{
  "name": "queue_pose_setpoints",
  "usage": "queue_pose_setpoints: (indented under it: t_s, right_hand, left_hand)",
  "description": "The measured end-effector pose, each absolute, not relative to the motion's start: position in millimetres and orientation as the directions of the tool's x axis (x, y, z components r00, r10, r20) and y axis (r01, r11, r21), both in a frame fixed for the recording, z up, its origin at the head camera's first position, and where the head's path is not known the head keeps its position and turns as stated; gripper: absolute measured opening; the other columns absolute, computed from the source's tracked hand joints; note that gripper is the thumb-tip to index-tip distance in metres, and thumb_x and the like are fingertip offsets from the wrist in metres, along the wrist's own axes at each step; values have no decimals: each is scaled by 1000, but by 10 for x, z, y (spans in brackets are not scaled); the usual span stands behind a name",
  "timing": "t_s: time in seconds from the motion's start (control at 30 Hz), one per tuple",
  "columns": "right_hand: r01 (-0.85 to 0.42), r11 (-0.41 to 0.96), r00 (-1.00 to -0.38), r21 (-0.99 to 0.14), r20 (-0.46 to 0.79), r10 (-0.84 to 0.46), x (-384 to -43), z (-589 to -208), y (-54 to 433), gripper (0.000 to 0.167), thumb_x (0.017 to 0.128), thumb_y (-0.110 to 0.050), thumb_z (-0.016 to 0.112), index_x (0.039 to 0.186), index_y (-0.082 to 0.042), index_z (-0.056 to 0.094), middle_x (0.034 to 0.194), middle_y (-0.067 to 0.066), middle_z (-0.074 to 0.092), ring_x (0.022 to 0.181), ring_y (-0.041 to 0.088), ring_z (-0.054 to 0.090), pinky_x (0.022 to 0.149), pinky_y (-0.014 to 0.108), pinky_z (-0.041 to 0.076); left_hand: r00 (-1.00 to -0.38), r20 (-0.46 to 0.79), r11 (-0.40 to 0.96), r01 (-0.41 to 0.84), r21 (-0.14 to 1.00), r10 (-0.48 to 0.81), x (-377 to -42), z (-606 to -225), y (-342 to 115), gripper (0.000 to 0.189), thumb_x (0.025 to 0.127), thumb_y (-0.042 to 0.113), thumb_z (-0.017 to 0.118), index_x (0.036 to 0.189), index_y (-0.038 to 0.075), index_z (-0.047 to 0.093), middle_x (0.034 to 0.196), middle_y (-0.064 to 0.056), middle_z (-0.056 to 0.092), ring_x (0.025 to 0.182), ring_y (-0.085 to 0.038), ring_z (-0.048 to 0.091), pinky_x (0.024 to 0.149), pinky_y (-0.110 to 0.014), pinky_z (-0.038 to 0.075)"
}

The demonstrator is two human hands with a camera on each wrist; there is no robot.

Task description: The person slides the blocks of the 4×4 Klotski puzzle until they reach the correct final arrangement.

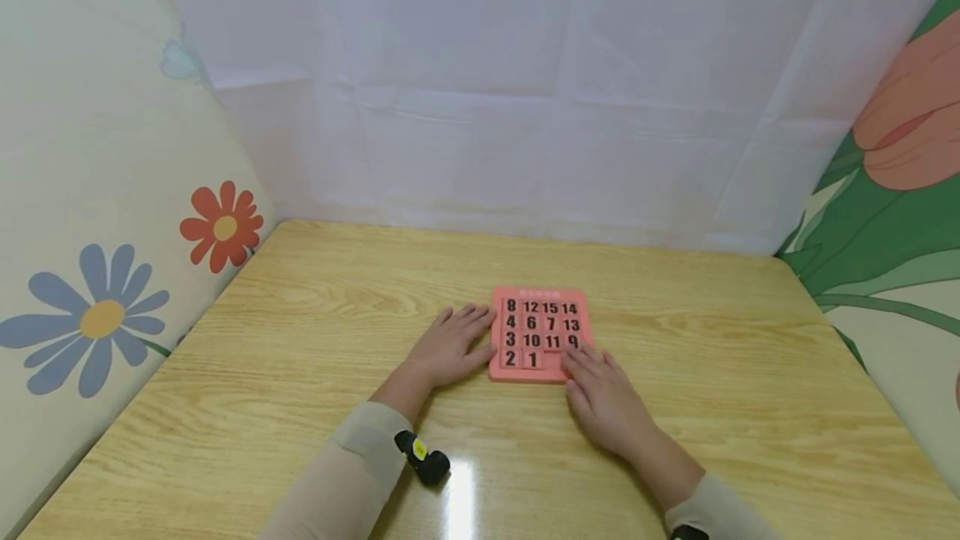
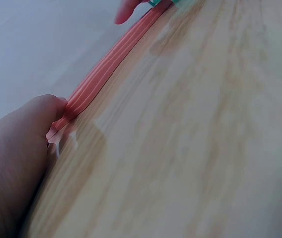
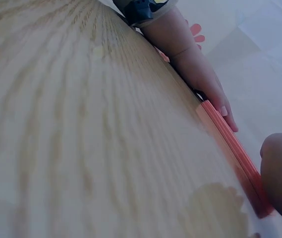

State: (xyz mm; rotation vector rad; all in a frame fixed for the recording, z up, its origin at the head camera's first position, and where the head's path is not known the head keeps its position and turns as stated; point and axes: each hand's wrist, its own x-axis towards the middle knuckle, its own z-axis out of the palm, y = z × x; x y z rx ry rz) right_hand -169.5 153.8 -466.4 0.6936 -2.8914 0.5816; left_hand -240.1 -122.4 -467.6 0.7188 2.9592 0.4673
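Note:
A pink number slide puzzle (image 1: 517, 376) lies flat on the wooden table, its black-numbered tiles facing up. Its bottom row shows 2, 1 and then a bare pink slot. My left hand (image 1: 447, 347) rests at the frame's left side, fingers fairly straight; in the left wrist view its thumb (image 2: 44, 110) meets the near corner. From the lower right, my right hand (image 1: 611, 407) reaches over the frame, fingertips on the tiles near the 9. Those fingers hide the bottom right slot. The right wrist view shows the puzzle's side edge (image 3: 235, 153) low between both hands.
The wooden table (image 1: 712, 332) stretches out around the puzzle. Behind it hangs a white cloth (image 1: 487, 123). Flower-printed panels (image 1: 67, 190) stand left and right. A black wrist camera (image 1: 423, 458) sits at the left cuff, and another black device (image 1: 688, 532) at the right cuff.

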Motion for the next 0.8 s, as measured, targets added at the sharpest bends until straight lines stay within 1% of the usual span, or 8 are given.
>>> queue_pose_setpoints:
  t_s: [0.17, 0.47, 0.8]
  right_hand:
    - [-443, 829, -896, -341, 198, -397, -1681, -4679, 1635, 44, 100, -22, 49, 140, -4, 53, 148, 14, 49, 144, 34, 37, 121, 54, 23]
    - [-405, 841, -913, -357, 122, -388, -1663, -4660, 1661, 44, 101, -23, 48, 141, -5, 51, 152, 12, 45, 146, 33, 34, 122, 55, 20]
    - [-424, 837, -905, -345, 147, -398, -1653, -4680, 1556, 44, 101, -23, 49, 141, -5, 52, 151, 13, 46, 144, 33, 37, 122, 55, 22]
  left_hand:
    - [-889, 9, 843, 437, 312, 458, -2397, -4678, -1221, 67, 101, 51, 40, 156, 15, 28, 162, -5, 27, 152, -28, 19, 126, -49, 9]
    - [-892, 4, 845, 430, 316, 452, -2390, -4668, -1222, 66, 101, 51, 40, 156, 16, 27, 162, -4, 26, 152, -27, 19, 126, -49, 8]
    - [-890, 8, 846, 436, 307, 456, -2397, -4677, -1227, 66, 101, 51, 40, 156, 16, 27, 162, -4, 27, 152, -27, 19, 126, -49, 9]
